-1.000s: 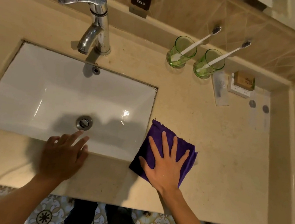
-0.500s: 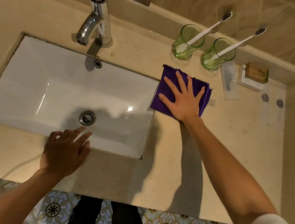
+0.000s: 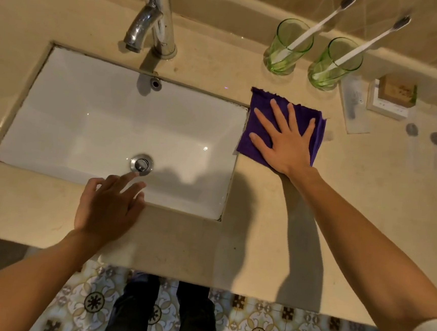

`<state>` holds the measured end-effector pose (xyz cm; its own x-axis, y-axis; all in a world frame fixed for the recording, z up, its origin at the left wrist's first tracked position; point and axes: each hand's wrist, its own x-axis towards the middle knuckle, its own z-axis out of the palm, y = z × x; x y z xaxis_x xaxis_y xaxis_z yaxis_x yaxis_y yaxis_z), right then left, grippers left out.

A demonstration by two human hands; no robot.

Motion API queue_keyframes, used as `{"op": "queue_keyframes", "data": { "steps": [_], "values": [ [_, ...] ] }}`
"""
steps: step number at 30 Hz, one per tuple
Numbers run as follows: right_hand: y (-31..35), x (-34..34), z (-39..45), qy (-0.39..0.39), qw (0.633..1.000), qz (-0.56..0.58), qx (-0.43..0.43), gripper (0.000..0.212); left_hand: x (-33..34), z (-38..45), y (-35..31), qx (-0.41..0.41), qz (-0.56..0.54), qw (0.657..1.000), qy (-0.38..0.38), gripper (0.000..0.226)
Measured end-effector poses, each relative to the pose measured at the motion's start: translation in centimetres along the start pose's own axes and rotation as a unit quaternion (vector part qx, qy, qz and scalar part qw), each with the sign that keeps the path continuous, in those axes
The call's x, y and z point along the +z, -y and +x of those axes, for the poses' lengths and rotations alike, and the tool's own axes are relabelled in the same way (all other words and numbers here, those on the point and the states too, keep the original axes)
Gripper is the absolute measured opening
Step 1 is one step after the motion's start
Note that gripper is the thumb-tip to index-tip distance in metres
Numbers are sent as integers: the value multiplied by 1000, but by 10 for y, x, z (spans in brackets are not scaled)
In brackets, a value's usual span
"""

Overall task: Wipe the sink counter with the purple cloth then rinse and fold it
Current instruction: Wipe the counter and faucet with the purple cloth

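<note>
Purple cloth point(image 3: 312, 118) lies flat on the worktop point(image 3: 272, 236) just right of the sink point(image 3: 97, 117), pressed under the right hand point(image 3: 284, 139), fingers straight and spread. Left hand point(image 3: 108, 208) rests relaxed on the sink's front edge. Soft, light and limp, it likely lifts best pinched at a corner.

Cloth point(image 3: 307, 115) on counter point(image 3: 367, 204) right of sink point(image 3: 83, 127), two cups point(image 3: 288, 47) behind, perhaps soap point(image 3: 396, 94) rightmost.

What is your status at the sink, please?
Right hand flat on purple cloth, wiping counter. Left hand open at basin edge. Green cups ahead.
</note>
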<state>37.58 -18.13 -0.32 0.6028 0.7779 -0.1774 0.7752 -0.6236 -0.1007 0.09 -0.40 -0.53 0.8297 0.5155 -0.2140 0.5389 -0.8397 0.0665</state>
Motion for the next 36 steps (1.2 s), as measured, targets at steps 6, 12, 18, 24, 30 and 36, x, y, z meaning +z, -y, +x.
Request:
{"op": "queue_keyframes", "data": {
  "steps": [6, 12, 18, 24, 30, 36],
  "values": [
    [9, 19, -93, -5, 1000, -18, -16, 63, 1, -1, -1, 3, -29, 999, -21, 49],
    [26, 30, -175, -1, 1000, -22, -21, 61, 6, -1, 1, 7, -48, 997, -57, 44],
    [42, 36, -247, 1, 1000, -12, -19, 59, 8, -2, 5, 23, -47, 995, -83, 38],
    [79, 36, -257, 27, 999, -15, 27, 61, 22, 0, 11, 45, -80, 978, -186, 39],
    [156, 44, -248, 30, 999, -23, -4, 62, 13, -2, 23, 55, -111, 964, -235, 33],
    [219, 50, -231, 36, 998, -28, -36, 61, -4, -22, 108, 30, -83, 986, -143, 41]
  ]
}}
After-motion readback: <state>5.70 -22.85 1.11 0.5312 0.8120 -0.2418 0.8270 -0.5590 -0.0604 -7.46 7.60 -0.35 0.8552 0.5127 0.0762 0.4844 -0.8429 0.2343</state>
